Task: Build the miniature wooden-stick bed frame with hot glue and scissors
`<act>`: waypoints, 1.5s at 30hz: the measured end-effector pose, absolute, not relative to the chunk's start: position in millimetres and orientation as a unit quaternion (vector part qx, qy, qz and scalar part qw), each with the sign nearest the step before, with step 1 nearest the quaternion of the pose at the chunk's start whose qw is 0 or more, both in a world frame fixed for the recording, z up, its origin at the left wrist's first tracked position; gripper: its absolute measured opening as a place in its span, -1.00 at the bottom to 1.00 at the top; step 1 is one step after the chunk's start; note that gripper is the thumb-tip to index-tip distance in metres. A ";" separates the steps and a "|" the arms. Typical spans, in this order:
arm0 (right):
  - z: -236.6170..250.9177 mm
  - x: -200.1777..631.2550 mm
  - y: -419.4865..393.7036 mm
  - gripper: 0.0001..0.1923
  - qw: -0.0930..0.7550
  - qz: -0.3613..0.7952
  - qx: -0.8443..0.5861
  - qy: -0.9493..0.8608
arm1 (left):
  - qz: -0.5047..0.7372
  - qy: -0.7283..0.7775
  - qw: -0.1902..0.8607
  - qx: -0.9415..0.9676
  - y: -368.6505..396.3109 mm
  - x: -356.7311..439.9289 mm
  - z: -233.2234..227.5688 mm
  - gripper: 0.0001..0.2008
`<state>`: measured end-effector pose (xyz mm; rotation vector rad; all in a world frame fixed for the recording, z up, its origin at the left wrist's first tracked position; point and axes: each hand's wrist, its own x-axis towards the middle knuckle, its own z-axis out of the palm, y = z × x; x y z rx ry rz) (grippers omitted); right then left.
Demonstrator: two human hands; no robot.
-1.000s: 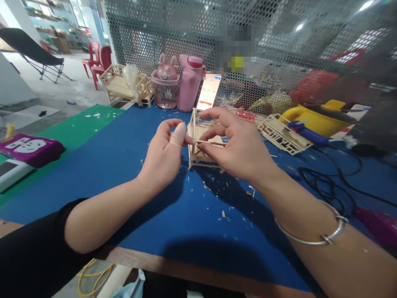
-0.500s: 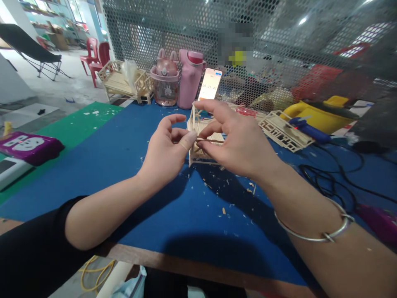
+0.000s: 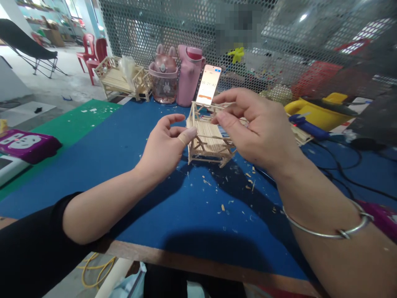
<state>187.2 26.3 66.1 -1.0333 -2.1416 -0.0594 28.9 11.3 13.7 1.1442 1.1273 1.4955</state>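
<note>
A small model of thin wooden sticks (image 3: 206, 142) stands on the blue mat (image 3: 124, 157) in the middle of the table. My left hand (image 3: 164, 147) is curled beside it, with the thumb tip pressed on its front left post. My right hand (image 3: 257, 128) reaches over from the right. Its thumb and forefinger pinch the upper rail at the model's back. A silver bangle (image 3: 328, 231) sits on my right wrist. My right hand hides the right side of the model.
A phone (image 3: 208, 85) with a running timer leans behind the model, beside a pink bottle (image 3: 190, 76) and an eared pink cup (image 3: 163, 80). A finished wooden bench (image 3: 119, 80) stands far left. A blue glue gun (image 3: 305, 126), black cables (image 3: 341, 165) and a purple power strip (image 3: 26, 145) flank the mat. Wood chips litter it.
My right hand has risen from the model's front lower rail to its upper back rail, uncovering the seat. My left thumb stays at the front left post.
</note>
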 end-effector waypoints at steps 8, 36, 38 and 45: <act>77.1 196.3 14.7 -0.79 0.420 -0.054 -0.415 -0.805 | 0.605 0.441 0.441 0.495 13.7 24.0 7.5 -0.66; 15.8 239.9 -27.4 -0.84 0.430 0.016 -0.468 -0.772 | 0.573 0.403 0.439 0.563 17.2 30.2 -4.1 -0.34; 23.7 233.3 -22.1 -0.81 0.402 -0.016 -0.446 -0.800 | 0.567 0.407 0.447 0.559 16.6 29.6 -3.5 -0.37; 50.2 185.9 7.1 -0.76 0.285 -0.067 -0.380 -0.877 | 0.572 0.395 0.438 0.570 18.5 26.4 -4.7 -0.31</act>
